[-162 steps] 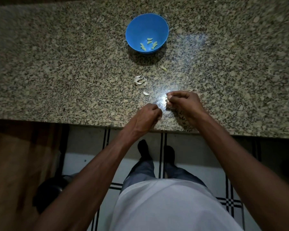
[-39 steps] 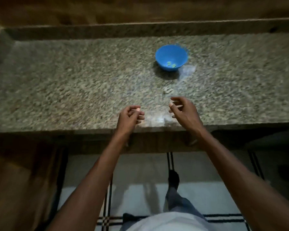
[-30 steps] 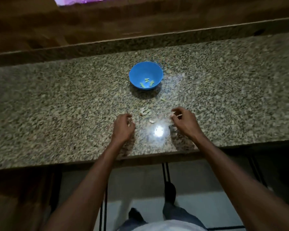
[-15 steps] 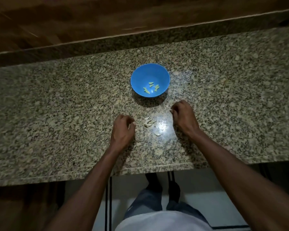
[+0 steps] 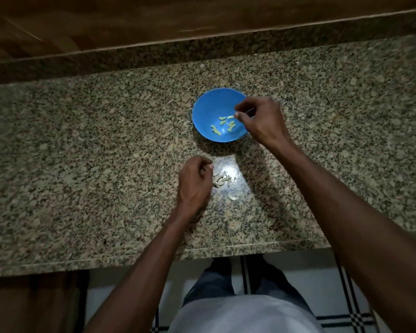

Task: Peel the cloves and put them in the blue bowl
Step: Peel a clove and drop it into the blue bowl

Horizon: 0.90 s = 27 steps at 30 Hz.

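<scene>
1. Close to the counter's [image 5: 82,188] front edge, the left hand [image 5: 193,183] rested with its fingers curled; whether it held something between them I cannot tell.
2. Just beside this hand lay a small heap of pale garlic pieces [image 5: 222,180], skins or unpeeled cloves, and one more piece [image 5: 232,197] lay a little nearer.
3. Farther back, the right hand [image 5: 262,121] hung over the right rim of the blue bowl [image 5: 202,109], and its fingertips [image 5: 237,115] were at one pale clove [image 5: 230,117], apparently pinching it.
4. Several peeled cloves [image 5: 222,126] already lay in the bowl.
5. To do this step well, I think the fingers should open low over the middle of the bowl, so the clove does not bounce out.
</scene>
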Each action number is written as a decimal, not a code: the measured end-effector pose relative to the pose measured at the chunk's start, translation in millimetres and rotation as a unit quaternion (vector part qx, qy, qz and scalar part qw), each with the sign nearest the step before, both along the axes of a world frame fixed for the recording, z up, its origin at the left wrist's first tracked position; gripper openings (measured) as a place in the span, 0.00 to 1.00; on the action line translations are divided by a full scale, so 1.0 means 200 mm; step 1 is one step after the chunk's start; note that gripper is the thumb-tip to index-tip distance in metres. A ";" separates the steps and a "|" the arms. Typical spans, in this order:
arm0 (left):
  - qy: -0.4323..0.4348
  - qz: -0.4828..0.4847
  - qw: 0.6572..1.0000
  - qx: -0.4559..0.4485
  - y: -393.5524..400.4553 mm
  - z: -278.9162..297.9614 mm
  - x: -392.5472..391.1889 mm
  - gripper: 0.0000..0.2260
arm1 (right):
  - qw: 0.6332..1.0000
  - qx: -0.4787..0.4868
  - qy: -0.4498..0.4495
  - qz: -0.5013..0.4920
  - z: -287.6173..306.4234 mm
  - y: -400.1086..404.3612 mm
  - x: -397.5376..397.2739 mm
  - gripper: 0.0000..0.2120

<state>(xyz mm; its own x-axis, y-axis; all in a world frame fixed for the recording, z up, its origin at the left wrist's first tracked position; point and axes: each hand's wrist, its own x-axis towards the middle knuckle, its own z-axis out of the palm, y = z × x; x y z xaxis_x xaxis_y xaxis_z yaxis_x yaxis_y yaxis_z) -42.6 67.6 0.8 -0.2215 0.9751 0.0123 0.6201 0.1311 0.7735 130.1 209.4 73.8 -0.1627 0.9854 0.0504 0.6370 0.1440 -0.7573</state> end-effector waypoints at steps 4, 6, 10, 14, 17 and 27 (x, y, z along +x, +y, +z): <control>0.022 -0.083 0.996 0.018 -0.11 0.03 0.07 0.04 | 0.999 -0.020 0.041 -0.008 -0.04 -0.13 0.07 0.07; 0.037 -0.156 0.987 -0.007 -0.17 0.01 0.12 0.06 | 0.997 -0.057 0.051 0.005 -0.10 -0.25 0.14 0.07; 0.085 -0.198 0.975 -0.060 -0.24 -0.03 0.20 0.09 | 0.986 -0.139 0.087 0.032 -0.23 -0.47 0.24 0.06; 0.117 -0.155 0.980 -0.041 -0.28 -0.03 0.26 0.04 | 0.976 -0.192 0.091 0.047 -0.31 -0.58 0.30 0.05; 0.080 -0.081 0.992 -0.061 -0.30 -0.02 0.30 0.05 | 0.959 -0.242 0.147 0.035 -0.32 -0.61 0.33 0.05; -0.299 0.108 0.941 -0.113 -0.30 0.05 0.37 0.10 | 0.933 -0.288 0.198 0.083 -0.29 -0.64 0.32 0.10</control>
<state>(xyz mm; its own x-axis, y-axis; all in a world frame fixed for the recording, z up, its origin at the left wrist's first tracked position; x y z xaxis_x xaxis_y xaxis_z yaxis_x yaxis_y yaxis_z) 32.4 7.4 11.5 -0.3166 0.8690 -0.3803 0.0224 0.4076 0.9129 193.5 80.7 16.8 -0.3959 0.8303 -0.3923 0.2959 -0.2891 -0.9104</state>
